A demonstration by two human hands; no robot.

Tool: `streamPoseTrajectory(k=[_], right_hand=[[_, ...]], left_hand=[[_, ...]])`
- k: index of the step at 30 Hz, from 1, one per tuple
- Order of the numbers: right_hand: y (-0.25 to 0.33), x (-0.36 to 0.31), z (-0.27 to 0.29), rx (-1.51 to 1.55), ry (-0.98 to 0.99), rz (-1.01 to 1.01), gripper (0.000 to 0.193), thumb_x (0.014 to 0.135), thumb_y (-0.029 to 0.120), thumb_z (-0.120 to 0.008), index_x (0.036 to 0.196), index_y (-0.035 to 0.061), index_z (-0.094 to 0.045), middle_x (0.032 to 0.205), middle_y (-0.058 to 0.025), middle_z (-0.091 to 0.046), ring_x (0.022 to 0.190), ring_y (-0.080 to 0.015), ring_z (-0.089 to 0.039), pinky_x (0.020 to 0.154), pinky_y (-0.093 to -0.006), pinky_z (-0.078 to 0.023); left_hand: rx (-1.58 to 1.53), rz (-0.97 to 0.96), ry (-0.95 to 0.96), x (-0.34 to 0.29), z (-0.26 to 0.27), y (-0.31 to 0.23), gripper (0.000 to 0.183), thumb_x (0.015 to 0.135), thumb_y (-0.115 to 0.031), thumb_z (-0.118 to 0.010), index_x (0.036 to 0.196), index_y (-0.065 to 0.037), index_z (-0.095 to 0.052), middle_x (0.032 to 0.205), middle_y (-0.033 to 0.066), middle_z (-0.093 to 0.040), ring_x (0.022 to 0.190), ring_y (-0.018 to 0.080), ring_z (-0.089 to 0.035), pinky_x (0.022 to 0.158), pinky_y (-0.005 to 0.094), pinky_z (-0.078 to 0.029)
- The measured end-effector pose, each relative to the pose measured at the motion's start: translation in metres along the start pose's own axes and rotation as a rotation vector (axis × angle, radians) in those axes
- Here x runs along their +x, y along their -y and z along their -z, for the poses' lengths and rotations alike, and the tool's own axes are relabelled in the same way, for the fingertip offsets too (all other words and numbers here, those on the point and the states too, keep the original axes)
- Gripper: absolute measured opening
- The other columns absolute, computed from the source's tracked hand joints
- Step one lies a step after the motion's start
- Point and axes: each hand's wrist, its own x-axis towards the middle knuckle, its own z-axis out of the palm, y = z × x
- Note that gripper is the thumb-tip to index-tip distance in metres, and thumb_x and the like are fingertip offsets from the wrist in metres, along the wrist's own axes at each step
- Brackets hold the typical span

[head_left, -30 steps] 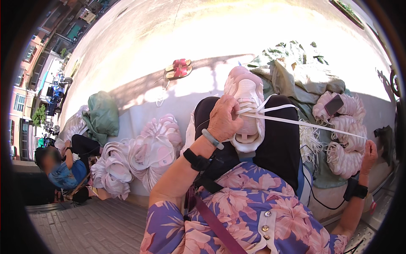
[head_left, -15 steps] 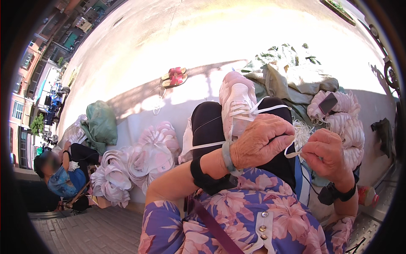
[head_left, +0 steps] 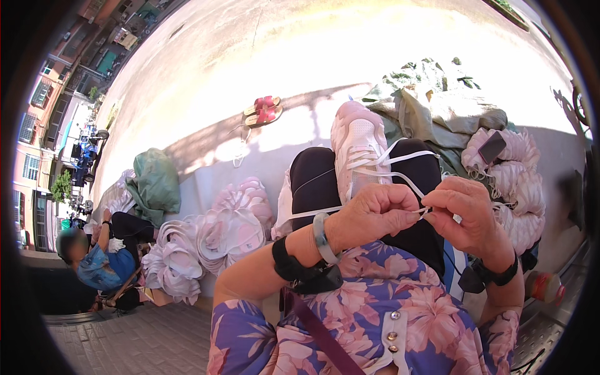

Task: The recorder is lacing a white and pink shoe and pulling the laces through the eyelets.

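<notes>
A pale pink and white sneaker upper [head_left: 361, 134] lies between my knees, partly threaded with a white shoelace [head_left: 406, 178]. One length of the lace runs from the eyelets down to my fingers, and another loops over my right knee. My left hand [head_left: 377, 215] is closed, with thumb and forefinger pinching the lace. Right beside it, my right hand [head_left: 464, 215] pinches the lace end too, and the fingertips of both hands nearly meet. The exact tip of the lace is mostly hidden by the fingers.
Bundles of pale pink shoe uppers lie to the left [head_left: 231, 232] and right [head_left: 515, 194], a phone [head_left: 492, 147] on the right one. Green and beige sacks [head_left: 437, 115] lie ahead; red sandals [head_left: 264, 111] stand beyond. A person in blue [head_left: 106, 265] sits far left.
My right hand has moved left and my left hand slightly down, so their fingertips now come together at the lace. The view has shifted slightly.
</notes>
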Motion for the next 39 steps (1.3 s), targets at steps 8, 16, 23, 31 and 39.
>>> streamPoseTrajectory(k=[8,16,23,31,39], right_hand=[[-0.044,-0.018,-0.023,0.09,0.006,-0.246,0.014,0.077,0.006,-0.066,0.09,0.0023,-0.06,0.066,-0.0083,-0.052,0.055,-0.0213,-0.053,0.051,-0.0311,-0.041],[-0.068,-0.021,-0.076,-0.018,-0.092,-0.293,0.025,0.073,0.01,-0.069,0.095,0.0027,-0.059,0.091,-0.011,-0.055,0.079,-0.0258,-0.056,0.069,-0.0346,-0.045],[-0.071,-0.002,-0.102,-0.29,-0.128,-0.029,0.045,0.064,0.014,-0.073,0.104,0.007,-0.054,0.123,-0.0145,-0.045,0.117,-0.0353,-0.043,0.094,-0.0447,-0.036],[-0.1,0.006,-0.11,-0.317,-0.144,0.024,0.034,0.068,0.004,-0.062,0.102,0.007,-0.054,0.121,-0.0151,-0.048,0.117,-0.0349,-0.045,0.093,-0.0452,-0.036],[-0.106,0.013,-0.111,-0.225,-0.15,0.032,0.029,0.07,0.0,-0.055,0.098,0.0052,-0.054,0.108,-0.0145,-0.051,0.101,-0.0329,-0.051,0.085,-0.0406,-0.041]], left_hand=[[0.457,-0.48,-0.998,-0.088,0.112,-0.091,0.011,0.088,-0.013,-0.062,0.089,-0.002,-0.061,0.059,-0.0027,-0.049,0.044,0.0013,-0.032,0.04,0.0153,-0.021],[1.138,-0.472,-0.784,-0.046,0.099,-0.005,0.006,0.077,-0.004,-0.071,0.08,-0.004,-0.066,0.087,0.0044,-0.062,0.078,0.0134,-0.056,0.07,0.0256,-0.044],[1.622,-0.573,-0.499,0.007,0.057,0.055,0.015,0.065,-0.012,-0.068,0.08,-0.008,-0.066,0.106,0.0116,-0.057,0.106,0.0329,-0.051,0.096,0.0479,-0.033],[1.931,-0.414,-0.592,-0.001,0.07,0.067,0.013,0.07,-0.014,-0.062,0.078,-0.004,-0.062,0.12,0.0132,-0.054,0.117,0.0366,-0.044,0.103,0.0546,-0.022],[1.85,-0.387,-0.7,0.001,0.075,0.075,0.011,0.073,-0.012,-0.06,0.08,-0.003,-0.059,0.122,0.0136,-0.053,0.117,0.0373,-0.043,0.102,0.0532,-0.024]])
